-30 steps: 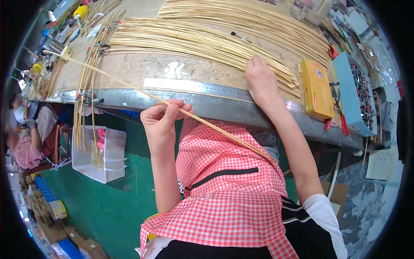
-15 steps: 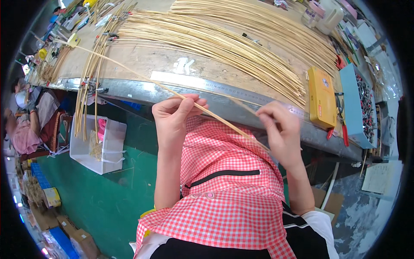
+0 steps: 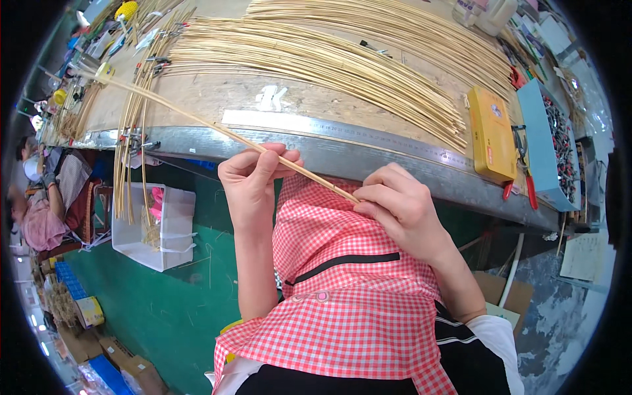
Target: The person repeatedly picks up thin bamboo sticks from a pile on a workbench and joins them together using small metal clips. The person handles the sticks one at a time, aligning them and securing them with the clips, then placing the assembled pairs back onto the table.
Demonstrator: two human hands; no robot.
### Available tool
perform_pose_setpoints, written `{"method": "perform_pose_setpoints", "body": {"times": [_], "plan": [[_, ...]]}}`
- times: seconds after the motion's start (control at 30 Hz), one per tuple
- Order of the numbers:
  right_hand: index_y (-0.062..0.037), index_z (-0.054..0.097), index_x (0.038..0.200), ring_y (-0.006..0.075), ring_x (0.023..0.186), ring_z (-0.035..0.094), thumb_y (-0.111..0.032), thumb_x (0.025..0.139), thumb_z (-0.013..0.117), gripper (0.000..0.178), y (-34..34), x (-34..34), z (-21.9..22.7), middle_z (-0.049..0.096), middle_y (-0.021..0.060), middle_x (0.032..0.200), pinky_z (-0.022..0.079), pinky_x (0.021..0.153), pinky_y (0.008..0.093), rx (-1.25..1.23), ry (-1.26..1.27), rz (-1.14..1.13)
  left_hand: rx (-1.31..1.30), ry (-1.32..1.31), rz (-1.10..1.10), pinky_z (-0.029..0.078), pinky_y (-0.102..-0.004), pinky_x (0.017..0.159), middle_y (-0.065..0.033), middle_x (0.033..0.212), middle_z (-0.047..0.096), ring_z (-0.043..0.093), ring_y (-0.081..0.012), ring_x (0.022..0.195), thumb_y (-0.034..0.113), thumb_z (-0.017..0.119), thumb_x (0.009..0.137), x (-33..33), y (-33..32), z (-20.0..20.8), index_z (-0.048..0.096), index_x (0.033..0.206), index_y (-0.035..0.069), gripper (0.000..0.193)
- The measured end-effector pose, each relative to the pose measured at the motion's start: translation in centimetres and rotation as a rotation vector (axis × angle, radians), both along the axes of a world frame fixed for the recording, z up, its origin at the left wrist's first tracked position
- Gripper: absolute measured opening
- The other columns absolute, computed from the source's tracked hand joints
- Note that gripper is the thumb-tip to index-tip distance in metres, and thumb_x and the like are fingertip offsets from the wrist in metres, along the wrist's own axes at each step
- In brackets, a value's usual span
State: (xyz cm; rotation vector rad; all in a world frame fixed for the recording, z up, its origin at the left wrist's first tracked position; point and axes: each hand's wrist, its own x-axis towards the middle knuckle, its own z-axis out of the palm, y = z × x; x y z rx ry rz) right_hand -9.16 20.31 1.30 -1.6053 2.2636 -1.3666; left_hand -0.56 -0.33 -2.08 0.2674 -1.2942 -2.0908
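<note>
A long, thin bamboo strip [image 3: 204,120] slants across in front of me, from the far left over the table edge down to my right hand. My left hand [image 3: 249,191] pinches it partway along between thumb and fingers. At the strip's near end, my right hand [image 3: 407,207] is closed with thumb and fingertips on it, above the red checked apron [image 3: 342,289]. The strip's far tip is blurred. Beyond my hands, a steel ruler [image 3: 329,127] lies along the table's front edge, with small white pieces [image 3: 270,99] behind it.
Bundles of bamboo strips [image 3: 316,66] cover the table [image 3: 197,85]. To the right are a yellow tin [image 3: 490,135], red-handled pliers [image 3: 530,187] and a blue box [image 3: 532,125] of small clips. Clamped strips [image 3: 125,164] overhang a white bin [image 3: 181,224]. Another person [image 3: 46,210] sits far left.
My right hand has moved left and down, from apart from the strip's near end to gripping it. My left hand has shifted slightly left, still pinching the strip.
</note>
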Motion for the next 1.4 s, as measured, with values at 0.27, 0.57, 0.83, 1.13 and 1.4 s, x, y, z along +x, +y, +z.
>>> {"method": "perform_pose_setpoints", "body": {"times": [0.27,0.57,0.83,1.13,1.4], "plan": [[0.0002,0.063,0.084,0.0296,0.071,0.061,-0.009,0.078,0.065,0.011,-1.2,-0.2,-0.1,0.061,0.013,0.078,0.048,0.064,0.0367,0.082,-0.073,0.055,-0.089,-0.005,0.049,0.06,-0.0378,0.068,-0.018,0.079,0.067,0.069,-0.0269,0.072,0.003,0.063,0.086,0.3,0.4,1.1,0.064,0.087,-0.012,0.014],[0.0019,0.066,0.08,0.0237,0.06,0.061,-0.007,0.077,0.067,0.01,-3.1,-1.6,3.4,0.062,0.0125,0.068,0.047,0.057,0.0313,-0.059,-0.159,0.172,-0.087,0.164,0.012,0.058,-0.0366,0.077,-0.0218,0.096,0.066,0.067,-0.0283,0.089,-0.003,0.064,0.082,0.4,0.6,3.3,0.062,0.102,-0.011,0.022],[0.0046,0.067,0.089,0.006,0.054,0.054,0.001,0.083,0.066,0.007,-5.4,-2.4,9.2,0.066,0.0085,0.074,0.04,0.046,0.0169,-0.544,-0.165,0.012,-0.642,0.08,-0.093,0.055,-0.0237,0.069,-0.0116,0.085,0.07,0.067,-0.015,0.076,-0.008,0.071,0.073,-2.1,3.3,7.9,0.068,0.095,-0.006,0.022],[0.0045,0.067,0.09,0.0063,0.057,0.057,0.001,0.084,0.065,0.007,-4.8,-2.9,9.1,0.067,0.0075,0.075,0.045,0.05,0.0172,-0.55,-0.102,-0.116,-0.849,0.054,-0.021,0.054,-0.0238,0.07,-0.0088,0.083,0.069,0.066,-0.0133,0.077,-0.009,0.07,0.075,-4.3,2.6,8.5,0.068,0.09,-0.006,0.016],[0.0033,0.066,0.084,0.0113,0.062,0.063,0.0,0.079,0.068,0.007,-3.8,-3.2,5.9,0.066,0.0075,0.072,0.051,0.055,0.0223,-0.386,-0.094,-0.112,-0.789,-0.001,-0.085,0.054,-0.0235,0.07,-0.0067,0.081,0.069,0.066,-0.0118,0.076,-0.007,0.07,0.076,-4.3,2.6,5.4,0.068,0.091,-0.005,0.015]]}}
